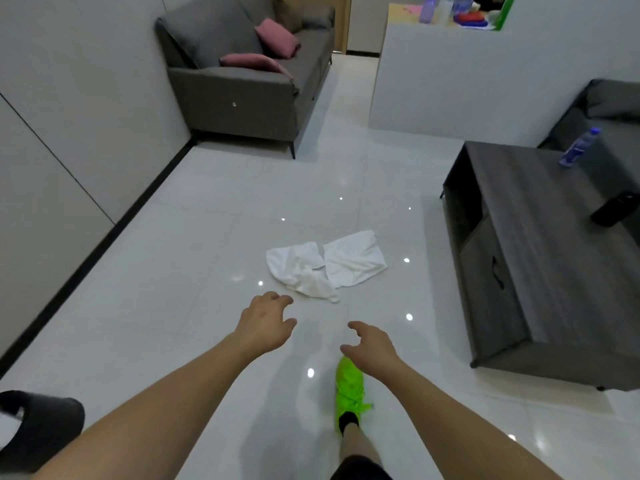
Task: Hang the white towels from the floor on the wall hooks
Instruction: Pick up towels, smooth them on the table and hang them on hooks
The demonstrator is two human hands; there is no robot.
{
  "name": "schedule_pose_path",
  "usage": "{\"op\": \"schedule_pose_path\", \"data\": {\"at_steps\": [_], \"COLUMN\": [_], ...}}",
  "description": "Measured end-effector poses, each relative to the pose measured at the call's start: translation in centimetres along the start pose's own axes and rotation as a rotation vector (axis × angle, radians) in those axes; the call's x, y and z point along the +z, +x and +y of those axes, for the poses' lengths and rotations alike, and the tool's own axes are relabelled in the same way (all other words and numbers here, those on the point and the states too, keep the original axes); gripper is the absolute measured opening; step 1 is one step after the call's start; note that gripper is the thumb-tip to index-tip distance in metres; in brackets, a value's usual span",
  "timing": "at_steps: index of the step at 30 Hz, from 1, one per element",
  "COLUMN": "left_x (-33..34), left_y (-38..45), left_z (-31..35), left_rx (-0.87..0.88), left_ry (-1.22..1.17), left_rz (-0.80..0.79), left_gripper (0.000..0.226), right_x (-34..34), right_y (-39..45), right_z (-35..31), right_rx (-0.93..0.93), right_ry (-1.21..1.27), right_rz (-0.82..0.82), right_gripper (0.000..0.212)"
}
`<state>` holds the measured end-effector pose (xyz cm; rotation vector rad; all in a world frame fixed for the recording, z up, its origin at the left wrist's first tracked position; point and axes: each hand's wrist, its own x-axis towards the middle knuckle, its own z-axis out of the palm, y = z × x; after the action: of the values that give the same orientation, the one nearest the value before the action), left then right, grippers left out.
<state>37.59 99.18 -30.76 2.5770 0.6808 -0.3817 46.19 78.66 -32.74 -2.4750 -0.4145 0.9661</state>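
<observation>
Towels [325, 265] crumpled mid-frame on floor [194, 237] | my left hand [265, 322] and right hand [372, 342] below them, fingers spread, empty, poised for gathering | hooks unseen

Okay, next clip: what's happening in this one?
A person is reaching both bare hands forward and down toward white towels lying crumpled on the tiled floor. The left hand is nearest the towels; the right hand is a little further back, above a green shoe. Neither hand touches or holds anything yet. A grey sofa stands at the back, a dark low table to the right. No wall hooks are in view.
</observation>
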Motion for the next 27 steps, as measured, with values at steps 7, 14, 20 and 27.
{"op": "schedule_pose_path", "data": {"at_steps": [7,14,20,27], "left_x": [-0.6,-0.2,2.4,9.9], "left_y": [15.1,27.2,34.3,45.4], "left_z": [0.0,0.9,0.4,-5.0], "left_rx": [-0.084,-0.211,-0.278,-0.279], "left_ry": [-0.005,-0.061,-0.145,-0.161], "left_rz": [-0.050,-0.180,-0.258,-0.351], "left_gripper": [0.051,0.049,0.048,0.047], "right_x": [-5.1,-9.2,-8.1,-0.3], "right_y": [16.3,29.1,36.9,48.2], "right_z": [-1.3,-0.6,1.1,4.9], "right_rx": [0.055,0.214,0.406,0.607], "right_ry": [0.120,0.199,0.294,0.387], "right_rz": [-0.070,-0.164,-0.225,-0.205], "right_gripper": [0.062,0.054,0.050,0.044]}}
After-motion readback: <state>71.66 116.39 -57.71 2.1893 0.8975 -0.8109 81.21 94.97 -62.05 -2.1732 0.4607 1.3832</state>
